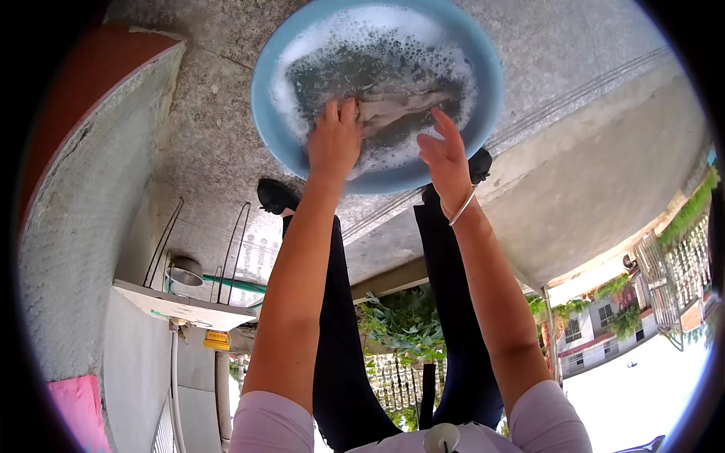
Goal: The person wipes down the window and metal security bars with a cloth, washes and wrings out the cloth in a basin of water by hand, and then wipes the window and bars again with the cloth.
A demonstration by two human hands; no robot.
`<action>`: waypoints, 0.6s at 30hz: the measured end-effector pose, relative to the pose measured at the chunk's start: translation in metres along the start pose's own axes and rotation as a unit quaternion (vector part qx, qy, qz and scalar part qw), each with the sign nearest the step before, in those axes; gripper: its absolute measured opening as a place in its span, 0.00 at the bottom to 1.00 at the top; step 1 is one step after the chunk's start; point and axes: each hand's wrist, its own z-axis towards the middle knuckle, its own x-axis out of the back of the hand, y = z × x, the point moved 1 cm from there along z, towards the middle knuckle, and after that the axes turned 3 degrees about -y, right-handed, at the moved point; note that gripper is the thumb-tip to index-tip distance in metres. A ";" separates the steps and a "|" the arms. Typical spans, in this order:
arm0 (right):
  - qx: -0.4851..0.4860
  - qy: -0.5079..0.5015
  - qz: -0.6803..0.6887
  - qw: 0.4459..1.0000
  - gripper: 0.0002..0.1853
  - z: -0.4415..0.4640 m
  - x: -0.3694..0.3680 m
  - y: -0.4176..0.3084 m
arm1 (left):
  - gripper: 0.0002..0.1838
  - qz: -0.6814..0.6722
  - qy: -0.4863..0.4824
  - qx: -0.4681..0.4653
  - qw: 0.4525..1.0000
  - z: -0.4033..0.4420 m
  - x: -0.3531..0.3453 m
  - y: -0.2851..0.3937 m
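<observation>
A light blue basin [495, 83] holds cloudy water with white suds around its edge. In the water lies a wet, greyish-beige cloth [396, 107], partly under the surface. My left hand [334, 143] reaches over the near left part of the basin, its bent fingers on the left end of the cloth; the fingertips are partly hidden. Above the near right side of the basin is my right hand [444, 155], thumb and fingers apart, with nothing in it. Its fingertips are close to the cloth's right end. A bracelet circles the right wrist.
The basin stands on a concrete floor [211, 98], just beyond my black shoes [277, 196]. To the left are a rough grey wall [98, 189] and a white ledge [181, 303] with wire racks and a metal bowl [185, 270]. Leafy plants [404, 325] show between my legs.
</observation>
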 end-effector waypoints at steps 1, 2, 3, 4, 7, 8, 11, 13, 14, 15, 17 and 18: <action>-0.005 0.000 -0.002 1.000 0.32 -0.002 -0.003 0.003 | 0.27 0.017 -0.202 -0.026 0.979 -0.005 -0.002 -0.005; 0.031 -0.015 -0.045 0.998 0.32 -0.002 -0.013 0.003 | 0.24 0.020 -0.152 -0.012 0.988 -0.008 -0.007 -0.003; 0.070 -0.028 -0.087 0.993 0.32 0.001 -0.025 0.002 | 0.24 0.019 -0.150 -0.014 0.988 -0.007 -0.014 0.000; 0.010 -0.045 -0.031 0.998 0.32 0.007 -0.033 0.004 | 0.22 -0.097 -0.115 0.043 0.988 -0.007 -0.008 0.015; -0.185 -0.111 0.357 0.909 0.31 0.032 -0.050 0.016 | 0.09 -0.364 0.041 -0.068 0.928 -0.039 0.007 0.048; -0.216 -0.116 0.388 0.888 0.25 0.042 -0.042 0.015 | 0.07 -0.438 -0.010 -0.096 0.894 -0.056 0.026 0.060; -0.144 -0.291 0.301 0.897 0.17 0.042 -0.016 -0.001 | 0.06 -0.540 -0.054 -0.167 0.823 -0.097 0.078 0.087; -0.150 -0.212 0.326 0.909 0.18 0.012 -0.031 -0.035 | 0.09 -0.535 -0.046 -0.202 0.819 -0.117 0.099 0.104; -0.154 -0.170 0.336 0.913 0.18 0.003 -0.030 -0.034 | 0.10 -0.513 -0.023 -0.204 0.833 -0.120 0.105 0.111; -0.156 -0.127 0.346 0.916 0.18 -0.005 -0.030 -0.032 | 0.10 -0.491 -0.001 -0.205 0.847 -0.122 0.108 0.114; -0.080 -0.123 0.298 0.943 0.17 -0.020 -0.028 -0.036 | 0.11 -0.452 0.050 -0.228 0.861 -0.114 0.107 0.115; -0.069 -0.100 0.296 0.947 0.16 -0.028 -0.021 -0.039 | 0.12 -0.408 0.100 -0.250 0.872 -0.108 0.105 0.114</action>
